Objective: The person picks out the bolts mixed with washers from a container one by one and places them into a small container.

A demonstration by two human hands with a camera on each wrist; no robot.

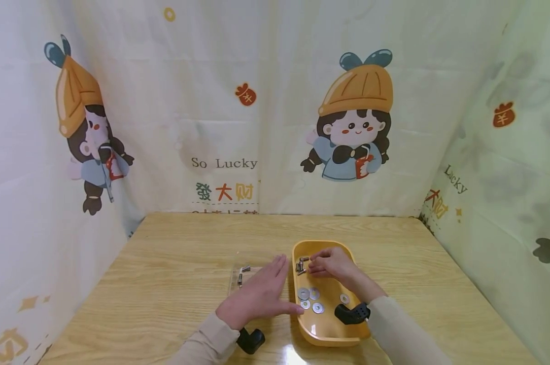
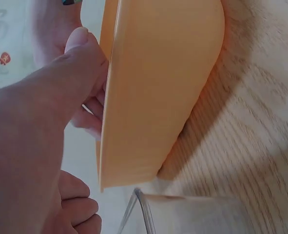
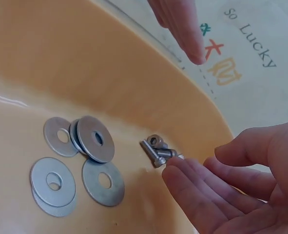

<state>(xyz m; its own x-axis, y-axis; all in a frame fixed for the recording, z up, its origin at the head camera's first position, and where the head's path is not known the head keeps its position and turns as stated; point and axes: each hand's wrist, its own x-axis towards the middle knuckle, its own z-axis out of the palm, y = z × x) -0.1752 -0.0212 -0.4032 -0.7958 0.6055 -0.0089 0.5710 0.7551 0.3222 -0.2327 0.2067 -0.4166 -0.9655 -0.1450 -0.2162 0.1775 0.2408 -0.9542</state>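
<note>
My left hand (image 1: 261,291) reaches over a clear plastic box (image 1: 235,257), its fingers straight and its thumb at the left rim of a yellow tray (image 1: 363,332). Part of the box is hidden beneath that hand. Inside the tray's far half is my right hand (image 1: 333,266), fingers loosely extended beside a small heap of socket head screws (image 3: 157,150). Its fingertips (image 3: 175,170) overlap the heap's edge in the right wrist view, and nothing shows between thumb and fingers. Several flat metal washers (image 3: 104,181) lie nearer on the tray floor, some overlapping.
A few more screws (image 1: 240,279) lie in the clear box, left of my left hand. Both containers stand on a wood-grain table (image 1: 174,263). A printed curtain (image 1: 275,126) hangs behind it and along both sides. Each wrist wears a black camera mount (image 1: 351,314).
</note>
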